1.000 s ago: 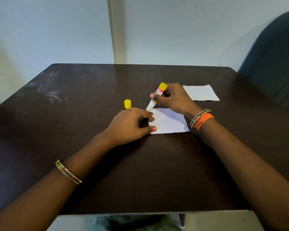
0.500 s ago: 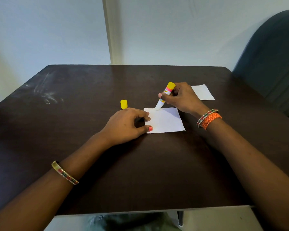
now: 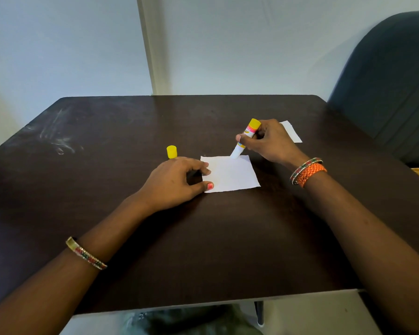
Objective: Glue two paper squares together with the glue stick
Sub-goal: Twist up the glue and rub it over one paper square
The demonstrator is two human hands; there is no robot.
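Note:
A white paper square (image 3: 232, 174) lies flat near the middle of the dark table (image 3: 203, 250). My left hand (image 3: 174, 182) presses its left edge down with thumb and fingertips. My right hand (image 3: 267, 141) grips the glue stick (image 3: 246, 137), which is tilted with its white tip touching the far edge of the paper and its yellow end up. A second white paper square (image 3: 292, 131) lies behind my right hand, partly hidden by it. The yellow cap (image 3: 171, 151) stands on the table just beyond my left hand.
A dark padded chair (image 3: 392, 88) stands at the table's right far corner. A pale wall runs behind the table. Chalky scuff marks (image 3: 58, 139) show on the table's far left.
The glue stick tip has slid rightwards along the paper's far edge. My left hand has stayed on the paper's left edge.

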